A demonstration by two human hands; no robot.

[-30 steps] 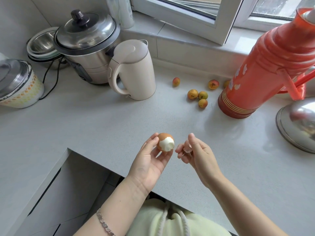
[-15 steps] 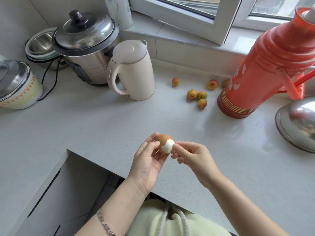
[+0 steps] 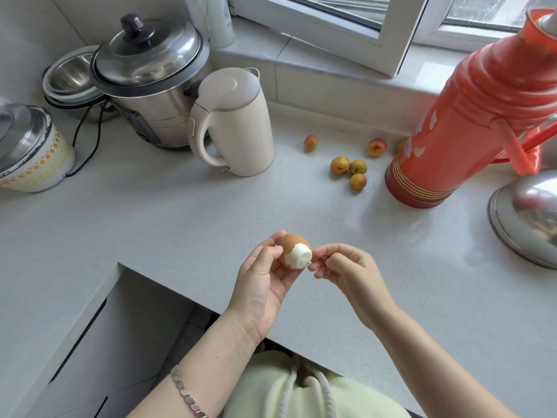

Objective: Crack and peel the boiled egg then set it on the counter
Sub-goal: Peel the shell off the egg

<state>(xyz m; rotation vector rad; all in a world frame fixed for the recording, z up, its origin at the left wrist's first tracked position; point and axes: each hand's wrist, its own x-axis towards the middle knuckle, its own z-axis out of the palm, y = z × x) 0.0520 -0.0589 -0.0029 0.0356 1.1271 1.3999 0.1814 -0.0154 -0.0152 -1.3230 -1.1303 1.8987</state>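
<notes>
A boiled egg (image 3: 295,251) with brown shell sits in the fingers of my left hand (image 3: 260,285), held above the grey counter (image 3: 180,224) near its front edge. One end of the egg is bare white; the rest still carries shell. My right hand (image 3: 346,273) is beside it on the right, thumb and forefinger pinched at the edge of the shell where the white shows. Whether a shell piece lies between those fingertips is too small to tell.
A cream electric kettle (image 3: 233,122) and a steel cooker (image 3: 150,82) stand at the back left, a lidded enamel pot (image 3: 27,149) at far left. Several small apricots (image 3: 349,168) lie mid-back. An orange thermos (image 3: 470,122) and a steel lid (image 3: 530,218) are at right.
My right hand, which was apart from the egg a second ago, came back to it and now pinches at the shell edge. More white shows on the egg.
</notes>
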